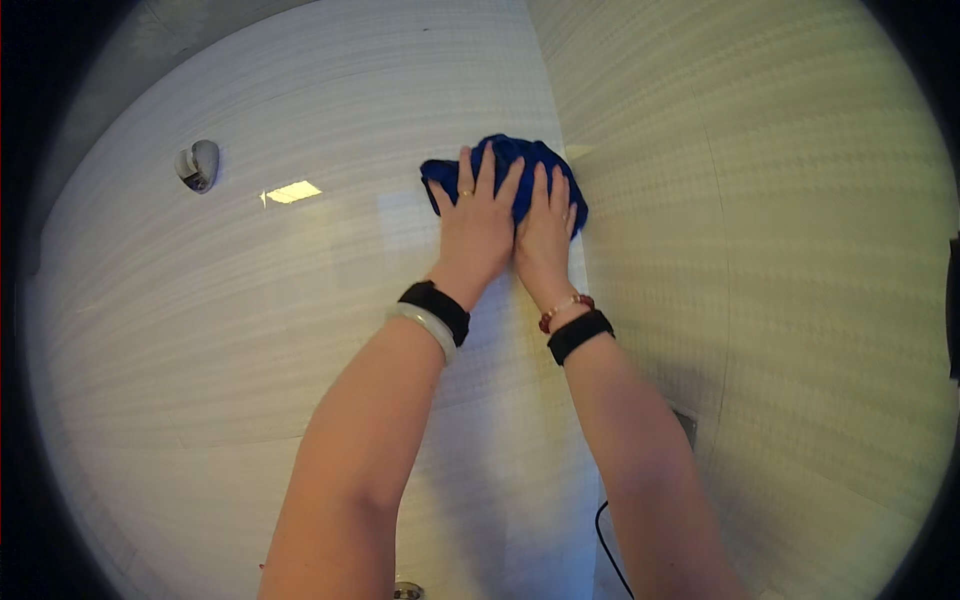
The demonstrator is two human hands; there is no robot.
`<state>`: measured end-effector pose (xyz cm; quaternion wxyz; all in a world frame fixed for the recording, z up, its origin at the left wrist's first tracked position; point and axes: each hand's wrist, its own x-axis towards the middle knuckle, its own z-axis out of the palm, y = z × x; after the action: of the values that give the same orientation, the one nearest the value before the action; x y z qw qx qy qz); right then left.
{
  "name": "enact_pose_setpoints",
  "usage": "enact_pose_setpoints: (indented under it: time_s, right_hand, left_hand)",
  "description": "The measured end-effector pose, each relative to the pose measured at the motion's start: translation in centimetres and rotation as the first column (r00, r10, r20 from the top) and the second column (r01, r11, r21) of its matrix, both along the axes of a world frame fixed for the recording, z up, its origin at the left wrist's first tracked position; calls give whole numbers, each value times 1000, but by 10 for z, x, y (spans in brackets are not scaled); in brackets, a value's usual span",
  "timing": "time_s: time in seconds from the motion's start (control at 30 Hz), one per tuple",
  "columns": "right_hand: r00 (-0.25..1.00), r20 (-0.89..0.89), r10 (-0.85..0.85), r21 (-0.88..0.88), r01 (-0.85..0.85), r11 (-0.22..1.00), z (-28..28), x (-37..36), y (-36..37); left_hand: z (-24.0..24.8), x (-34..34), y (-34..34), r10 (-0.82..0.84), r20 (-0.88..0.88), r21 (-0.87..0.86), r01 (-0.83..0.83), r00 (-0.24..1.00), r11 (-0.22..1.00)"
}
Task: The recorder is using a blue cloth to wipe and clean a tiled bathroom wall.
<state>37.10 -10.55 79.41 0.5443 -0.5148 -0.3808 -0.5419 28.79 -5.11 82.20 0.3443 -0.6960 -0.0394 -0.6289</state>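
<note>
Honestly, looks a bit slippery with left hand [476, 235] and right hand [543, 245] flat on a bunched blue cloth [528, 160], at the far end of a glossy pale wall [300, 280], right beside the corner [546, 70] with the right wall [760, 250]. Resting there with left fingers [487, 170] spread apart and right fingers [541, 185] closer together, not clamped around anything. Could skid on that shine if pushed too hard, or crumple into the corner under uneven pressure. Might scuff with the pale bangle [425, 328] too, if dipped closer.
</note>
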Motion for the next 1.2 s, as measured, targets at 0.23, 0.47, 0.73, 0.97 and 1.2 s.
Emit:
enact_pose_setpoints:
  time_s: [0.23,0.47,0.73,0.97,1.2]
  right_hand:
    - [999,44,-24,59,21,998,20,10,0]
    - [998,50,-45,54,42,998,17,11,1]
    - [1000,1,-21,30,21,999,-35,13,2]
    - [993,-110,39,7,-38,999,-107,12,-9]
    - [977,-211,35,-27,-41,999,-167,13,-14]
  left_hand:
    - [23,10,-3,-40,65,27,38,997,999]
    - [21,11,-4,-15,54,-7,15,998,1000]
    - [-26,12,-10,-84,-52,-75,80,995,994]
    - [-91,15,-24,-44,-140,-138,25,989,990]
    - [-145,12,-33,-15,-254,-207,-39,967,978]
